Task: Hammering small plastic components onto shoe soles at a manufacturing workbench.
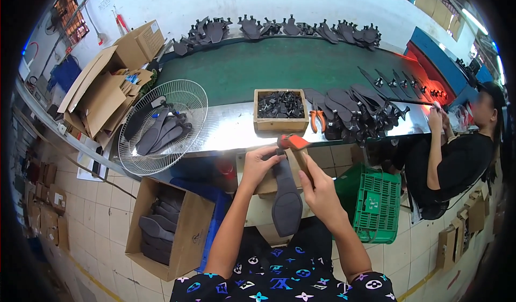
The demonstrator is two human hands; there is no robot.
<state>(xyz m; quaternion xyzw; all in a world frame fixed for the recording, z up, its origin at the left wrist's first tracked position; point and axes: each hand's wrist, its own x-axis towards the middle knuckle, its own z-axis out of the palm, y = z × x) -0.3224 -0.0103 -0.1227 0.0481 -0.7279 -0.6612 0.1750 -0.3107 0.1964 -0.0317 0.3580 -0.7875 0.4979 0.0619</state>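
Observation:
In front of me a dark grey shoe sole (287,208) lies with its wide end toward my body, over a small work stand (263,186). My left hand (259,166) is closed on the far, narrow end of the sole, where a small black piece sits between the fingertips. A hammer (299,154) with a red head and wooden handle is gripped in my right hand (321,192). Its head is just above that end of the sole, near my left fingers. Beyond my hands stands a wooden box (282,124) of small black heel pieces (280,105).
Orange-handled pliers (317,121) lie beside heaped soles (344,106). A wire basket (200,132) holds more soles. Below are a cardboard box (193,232) of soles and a green crate (379,205). A green conveyor belt (252,60) runs behind; a co-worker (457,157) sits at right.

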